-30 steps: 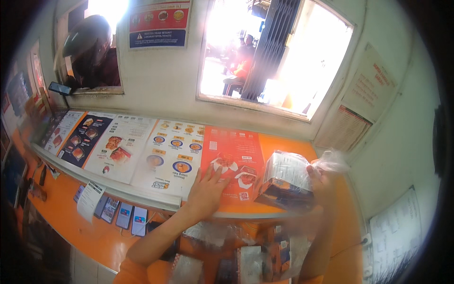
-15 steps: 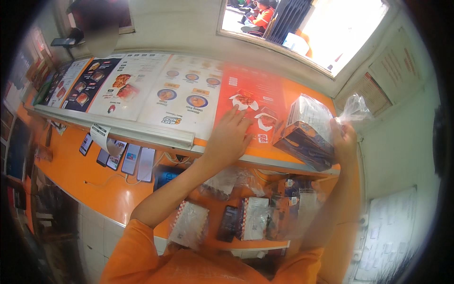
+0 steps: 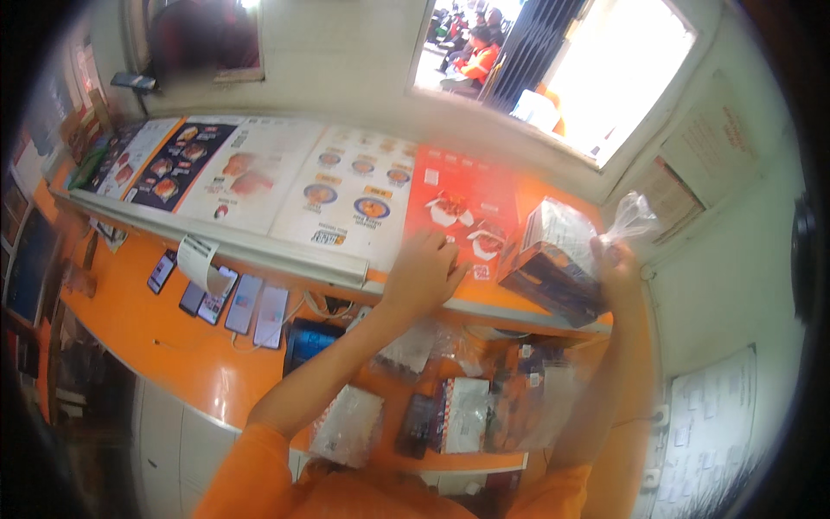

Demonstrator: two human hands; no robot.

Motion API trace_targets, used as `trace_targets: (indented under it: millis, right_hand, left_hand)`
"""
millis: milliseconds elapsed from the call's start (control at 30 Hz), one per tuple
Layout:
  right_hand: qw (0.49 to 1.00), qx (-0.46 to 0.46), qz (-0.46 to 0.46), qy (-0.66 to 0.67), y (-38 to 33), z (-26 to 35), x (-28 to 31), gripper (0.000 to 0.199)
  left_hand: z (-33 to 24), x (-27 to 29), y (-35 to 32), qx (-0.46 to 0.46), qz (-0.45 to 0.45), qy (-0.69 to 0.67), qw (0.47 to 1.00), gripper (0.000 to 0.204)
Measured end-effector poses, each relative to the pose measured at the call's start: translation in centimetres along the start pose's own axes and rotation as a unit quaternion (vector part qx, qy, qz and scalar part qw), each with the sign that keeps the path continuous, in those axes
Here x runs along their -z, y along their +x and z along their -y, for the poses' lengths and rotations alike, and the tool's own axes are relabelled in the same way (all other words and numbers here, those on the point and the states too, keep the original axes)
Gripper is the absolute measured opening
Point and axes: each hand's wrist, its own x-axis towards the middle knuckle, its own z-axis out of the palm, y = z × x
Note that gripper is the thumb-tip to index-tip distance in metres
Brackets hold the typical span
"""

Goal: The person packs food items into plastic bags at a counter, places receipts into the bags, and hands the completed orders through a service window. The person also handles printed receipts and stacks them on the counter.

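My right hand [image 3: 616, 270] grips the gathered neck of a clear plastic bag [image 3: 634, 218], whose end sticks out above the fist. Inside the bag is a dark blue and orange box [image 3: 553, 275] with a pale top, standing at the right end of the raised counter ledge. My left hand [image 3: 424, 272] holds nothing; its fingers are loosely bent, with the thumb apart, over the lower edge of a red menu sheet [image 3: 462, 192].
Menu sheets [image 3: 298, 186] cover the ledge. Below it, on the orange counter [image 3: 207, 368], lie several phones [image 3: 243, 303], a tablet [image 3: 313, 342], a hanging paper slip [image 3: 201, 262] and bagged boxes [image 3: 467, 415]. A wall stands close on the right; people show through the window.
The view has tilted, so the counter sits lower in the picture. My left fingers are more bent and nearer the ledge's edge. My right hand still holds the bag's neck.
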Motion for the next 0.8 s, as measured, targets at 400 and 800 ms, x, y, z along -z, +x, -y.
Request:
trace_targets:
  millis: [400,800]
  right_hand:
    - [0.995,0.065,-0.059,0.042,0.0,0.3,-0.7,0.047]
    - [0.991,0.082,-0.073,0.071,-0.4,0.8,-0.5,0.046]
  left_hand:
    - [-0.9,1.1,0.5,-0.024,-0.002,-0.019,1.0,0.024]
    - [-1.2,1.4,0.5,-0.019,0.026,0.009,0.999,0.026]
